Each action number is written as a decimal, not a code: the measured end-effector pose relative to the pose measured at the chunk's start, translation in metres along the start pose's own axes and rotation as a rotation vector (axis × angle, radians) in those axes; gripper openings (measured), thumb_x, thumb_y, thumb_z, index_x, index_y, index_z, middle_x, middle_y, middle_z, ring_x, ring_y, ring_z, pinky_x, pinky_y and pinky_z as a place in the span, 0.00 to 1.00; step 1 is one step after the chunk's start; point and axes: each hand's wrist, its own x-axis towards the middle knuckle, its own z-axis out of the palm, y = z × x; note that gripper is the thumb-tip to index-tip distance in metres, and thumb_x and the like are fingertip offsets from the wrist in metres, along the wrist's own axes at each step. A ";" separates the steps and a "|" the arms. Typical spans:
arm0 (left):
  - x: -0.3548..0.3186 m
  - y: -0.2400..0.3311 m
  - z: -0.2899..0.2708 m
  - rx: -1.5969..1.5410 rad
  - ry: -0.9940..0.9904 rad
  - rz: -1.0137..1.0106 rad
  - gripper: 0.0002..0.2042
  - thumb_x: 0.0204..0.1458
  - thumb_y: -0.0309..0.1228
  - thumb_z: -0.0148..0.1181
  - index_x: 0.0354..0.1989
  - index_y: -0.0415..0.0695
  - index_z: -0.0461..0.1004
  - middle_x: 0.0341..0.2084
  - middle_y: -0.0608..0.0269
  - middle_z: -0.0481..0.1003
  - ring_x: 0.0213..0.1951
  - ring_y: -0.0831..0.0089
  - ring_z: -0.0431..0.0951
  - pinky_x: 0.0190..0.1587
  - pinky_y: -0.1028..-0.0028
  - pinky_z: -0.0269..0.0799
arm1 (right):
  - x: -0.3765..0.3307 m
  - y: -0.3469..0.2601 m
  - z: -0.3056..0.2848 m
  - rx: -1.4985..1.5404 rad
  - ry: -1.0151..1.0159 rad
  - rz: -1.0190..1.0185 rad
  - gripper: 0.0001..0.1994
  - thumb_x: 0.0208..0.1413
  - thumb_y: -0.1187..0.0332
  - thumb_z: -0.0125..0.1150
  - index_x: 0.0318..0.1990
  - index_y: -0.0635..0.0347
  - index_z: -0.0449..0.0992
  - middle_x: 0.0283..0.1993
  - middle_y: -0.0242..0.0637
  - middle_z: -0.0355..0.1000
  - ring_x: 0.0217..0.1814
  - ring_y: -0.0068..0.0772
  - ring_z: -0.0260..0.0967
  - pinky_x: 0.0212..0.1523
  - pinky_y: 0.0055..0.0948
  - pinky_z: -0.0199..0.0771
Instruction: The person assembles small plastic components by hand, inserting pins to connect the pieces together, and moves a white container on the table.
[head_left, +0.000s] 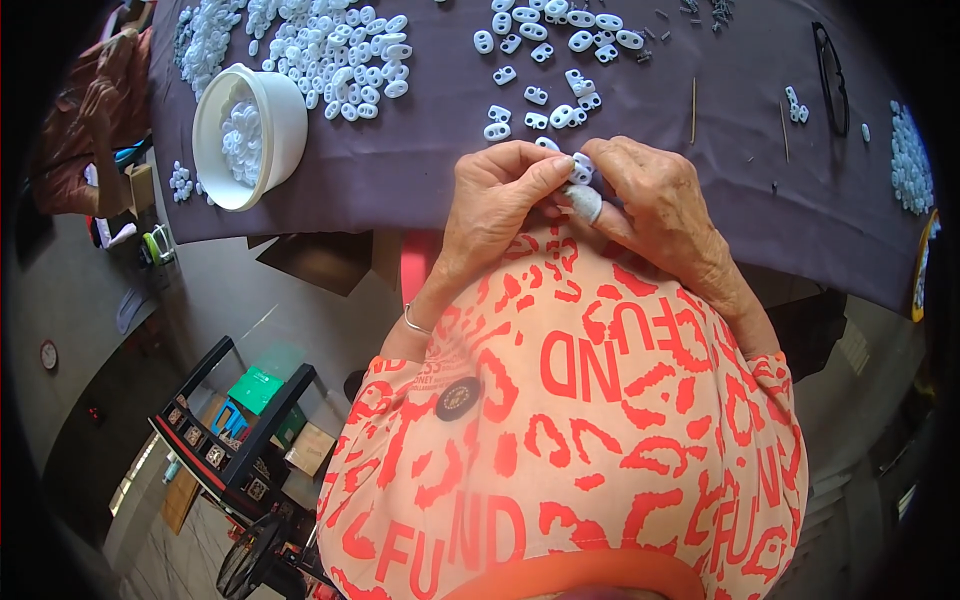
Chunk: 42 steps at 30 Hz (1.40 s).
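Observation:
Near the table's front edge my two hands meet around a small white plastic cord lock (pixel 580 170) with two holes. My left hand (pixel 507 195) pinches it between thumb and index finger. From the other side my right hand (pixel 650 195) is closed on the same piece, its fingers curled. A white wrap (pixel 584 204) covers a digit of the right hand. Just beyond my fingertips lie several similar loose cord locks (pixel 562 116), each with two holes. Part of the held piece is hidden by my fingers.
A white tub (pixel 285 125) holding small white parts lies tilted at left, beside a large heap of white oval pieces (pixel 340 60). Thin sticks (pixel 693 110) and black glasses (pixel 830 80) lie on the dark tablecloth (pixel 400 190). Small translucent parts (pixel 910 160) cluster at right. Another person (pixel 95 130) is at far left.

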 end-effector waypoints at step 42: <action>-0.009 -0.009 0.000 0.084 -0.047 0.111 0.05 0.49 0.24 0.56 0.30 0.34 0.75 0.21 0.63 0.75 0.24 0.82 0.74 0.26 0.83 0.72 | -0.005 0.005 0.015 0.002 0.033 -0.184 0.10 0.42 0.66 0.59 0.22 0.62 0.65 0.17 0.38 0.63 0.19 0.38 0.65 0.18 0.32 0.66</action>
